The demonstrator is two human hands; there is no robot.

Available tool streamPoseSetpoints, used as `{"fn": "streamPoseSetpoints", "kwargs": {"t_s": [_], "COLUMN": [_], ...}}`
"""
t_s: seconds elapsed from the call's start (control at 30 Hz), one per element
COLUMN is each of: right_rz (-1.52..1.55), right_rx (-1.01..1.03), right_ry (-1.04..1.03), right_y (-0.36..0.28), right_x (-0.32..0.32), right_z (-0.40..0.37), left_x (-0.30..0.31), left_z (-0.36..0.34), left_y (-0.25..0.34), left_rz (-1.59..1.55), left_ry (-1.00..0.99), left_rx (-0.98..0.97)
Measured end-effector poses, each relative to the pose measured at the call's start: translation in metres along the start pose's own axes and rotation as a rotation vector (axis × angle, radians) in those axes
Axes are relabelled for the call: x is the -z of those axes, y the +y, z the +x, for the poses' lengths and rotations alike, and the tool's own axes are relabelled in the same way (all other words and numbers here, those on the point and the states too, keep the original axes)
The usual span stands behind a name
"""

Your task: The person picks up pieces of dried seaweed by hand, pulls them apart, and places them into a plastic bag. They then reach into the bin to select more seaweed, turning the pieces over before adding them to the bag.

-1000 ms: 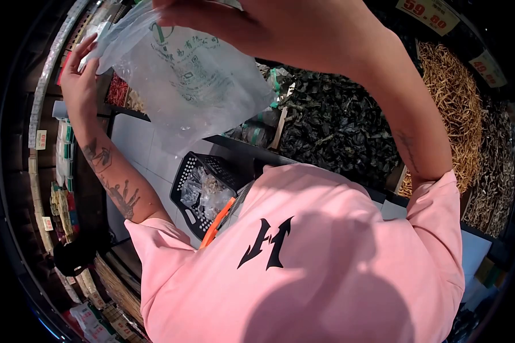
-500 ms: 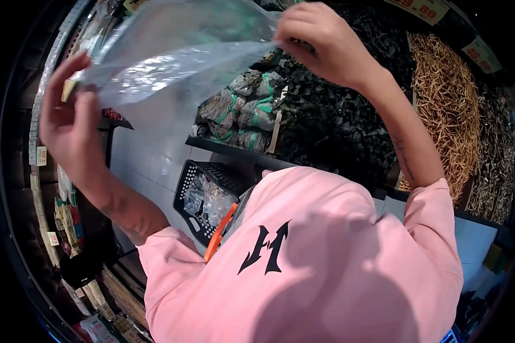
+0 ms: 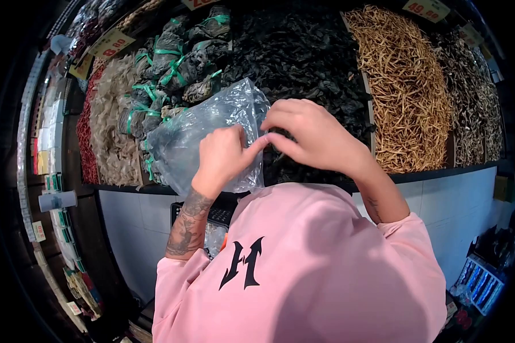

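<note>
A clear plastic bag (image 3: pixel 191 128) hangs crumpled in front of my chest, over the front part of the dried-goods display. My left hand (image 3: pixel 226 154) is closed on the bag's side, its thumb pointing right. The fingers of my right hand (image 3: pixel 312 134) are curled at the bag's right edge, and its thumb meets my left thumb. What lies inside the right fingers is partly hidden. Behind the hands spreads a heap of dark, leafy dried goods (image 3: pixel 303 51). Grey bundles tied with green ribbon (image 3: pixel 169 63) lie beyond the bag.
Golden dried strips (image 3: pixel 403 86) fill the section to the right, with thin greyish dried pieces (image 3: pixel 469 97) beyond. Pale dried flakes (image 3: pixel 117 126) lie to the left. Price signs (image 3: pixel 111 43) stand along the back. Below the display, a black basket (image 3: pixel 220 216) is partly hidden by my shirt.
Both hands have come down and together from a wide, raised stretch of the bag. The bag is now gathered between them, and the view has shifted towards the display.
</note>
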State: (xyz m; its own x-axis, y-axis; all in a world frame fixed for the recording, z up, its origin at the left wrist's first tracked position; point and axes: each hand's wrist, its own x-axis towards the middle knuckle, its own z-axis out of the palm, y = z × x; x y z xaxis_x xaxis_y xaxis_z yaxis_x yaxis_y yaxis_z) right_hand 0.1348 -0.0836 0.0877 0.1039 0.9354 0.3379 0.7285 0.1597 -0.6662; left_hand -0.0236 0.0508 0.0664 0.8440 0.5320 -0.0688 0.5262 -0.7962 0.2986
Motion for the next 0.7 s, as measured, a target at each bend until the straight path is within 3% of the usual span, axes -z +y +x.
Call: {"fn": "streamPoseSetpoints", "kwargs": {"t_s": [0.03, 0.13, 0.17, 0.23, 0.3, 0.43, 0.53, 0.57, 0.63, 0.7], "right_rz": [-0.026, 0.114, 0.171, 0.262, 0.320, 0.381, 0.413, 0.422, 0.436, 0.426], "right_rx": [0.068, 0.401, 0.478, 0.597, 0.655, 0.695, 0.697, 0.689, 0.639, 0.485], "right_ry": [-0.059, -0.074, -0.056, -0.026, -0.004, 0.006, 0.014, 0.014, 0.012, 0.023], "right_y": [-0.025, -0.085, -0.097, -0.111, -0.114, -0.109, -0.105, -0.103, -0.094, -0.074], "right_x": [0.015, 0.041, 0.047, 0.056, 0.063, 0.075, 0.084, 0.087, 0.093, 0.092], "right_z": [0.002, 0.004, 0.004, 0.003, 0.001, 0.000, -0.003, -0.003, -0.006, -0.013], "left_x": [0.003, 0.026, -0.009, -0.018, -0.021, -0.012, -0.010, -0.012, -0.015, -0.013], "left_z": [0.001, 0.005, 0.009, 0.010, 0.011, 0.011, 0.014, 0.016, 0.020, 0.026], "left_y": [0.007, 0.029, 0.027, 0.013, 0.008, 0.003, -0.003, -0.003, -0.005, -0.009], "left_rz": [-0.003, -0.566, 0.257, 0.252, 0.244, 0.102, -0.362, -0.364, -0.772, -0.804], "left_ry": [-0.025, -0.353, -0.282, -0.157, -0.163, -0.143, -0.115, -0.116, -0.185, -0.242], "left_rx": [-0.026, 0.211, 0.161, -0.005, -0.005, 0.069, 0.021, 0.026, 0.087, 0.079]}}
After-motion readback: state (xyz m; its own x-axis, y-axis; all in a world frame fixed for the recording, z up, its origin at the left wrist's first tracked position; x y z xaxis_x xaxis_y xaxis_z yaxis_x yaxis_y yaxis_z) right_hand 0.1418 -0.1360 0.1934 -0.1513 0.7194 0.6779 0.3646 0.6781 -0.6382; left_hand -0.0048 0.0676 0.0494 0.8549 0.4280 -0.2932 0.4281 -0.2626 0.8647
